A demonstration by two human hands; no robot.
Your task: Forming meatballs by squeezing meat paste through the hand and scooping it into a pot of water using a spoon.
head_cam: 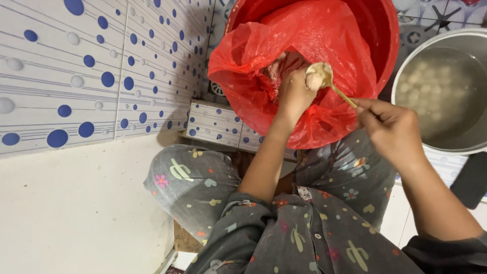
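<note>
Right hand nearest, fingers pinched around spoon handle; left hand fisted, squeezing pale ball onto spoon bowl; behind, red bag in red basin; metal pot with balls in water at right.

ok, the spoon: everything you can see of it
The spoon looks metal, pale gold, with a thin handle. Its bowl, smeared with pale paste, carries a rounded lump of it. It slants from the right hand, which grips the handle end, up to the left hand, whose fist touches the bowl, above the red bag.
</note>
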